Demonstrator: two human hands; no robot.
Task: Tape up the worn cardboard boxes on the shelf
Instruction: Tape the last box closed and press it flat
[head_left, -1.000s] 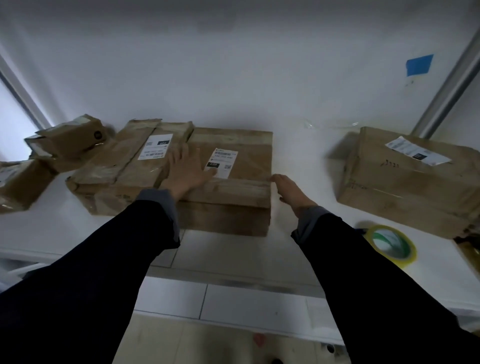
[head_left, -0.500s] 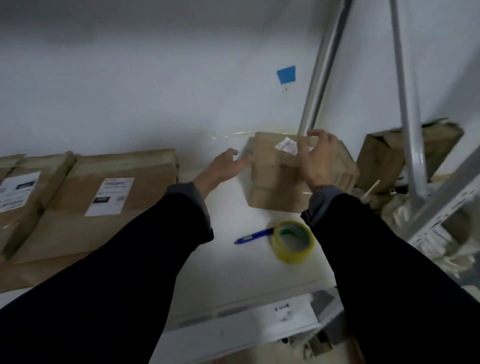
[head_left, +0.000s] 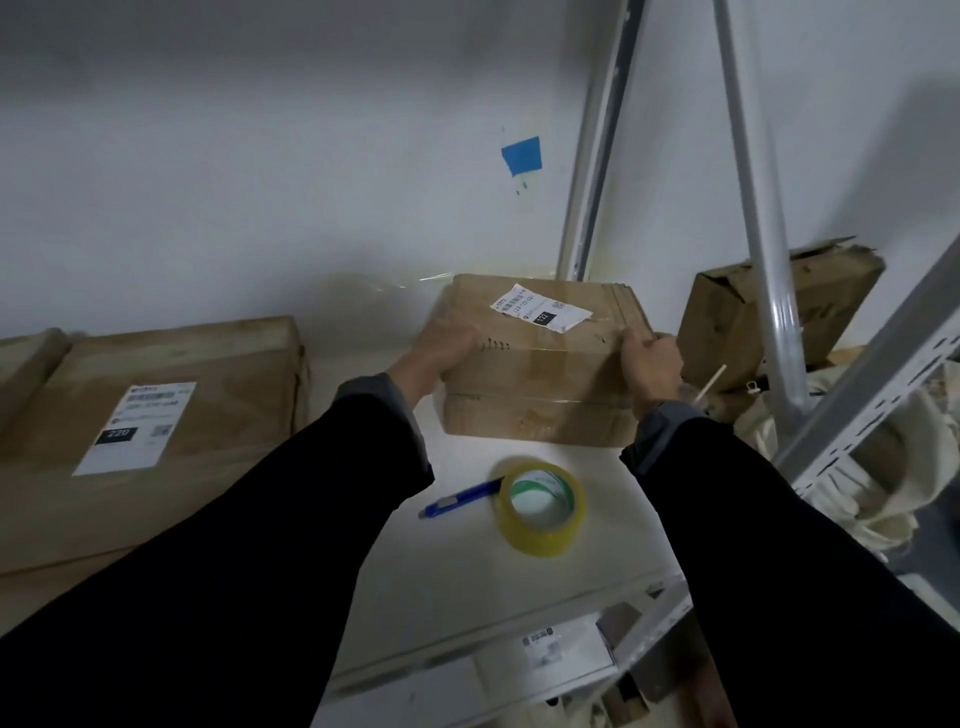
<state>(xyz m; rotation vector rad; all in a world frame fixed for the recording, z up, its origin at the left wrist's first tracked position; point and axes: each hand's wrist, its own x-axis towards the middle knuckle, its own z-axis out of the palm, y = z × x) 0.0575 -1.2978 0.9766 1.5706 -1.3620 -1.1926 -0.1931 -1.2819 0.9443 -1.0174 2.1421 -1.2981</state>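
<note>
A worn cardboard box (head_left: 540, 374) with a white shipping label stands near the back of the white shelf (head_left: 447, 561). My left hand (head_left: 441, 351) grips its left side and my right hand (head_left: 652, 364) grips its right side. In front of the box lies a yellowish roll of tape (head_left: 540, 506) with a green-printed core. A blue pen (head_left: 460, 499) rests just left of the roll. A larger flat box (head_left: 156, 395) with a label reading 220 sits at the left.
Grey metal shelf posts (head_left: 758, 208) rise at the right. Behind them sits another worn box (head_left: 737, 306) on the neighbouring shelf, with cream cloth (head_left: 883, 467) below it. A blue tape patch (head_left: 522, 154) is stuck on the white wall.
My view swung right from the large flat boxes to the smaller labelled box. Both hands left the flat box, reached the smaller one and now clasp its two sides.
</note>
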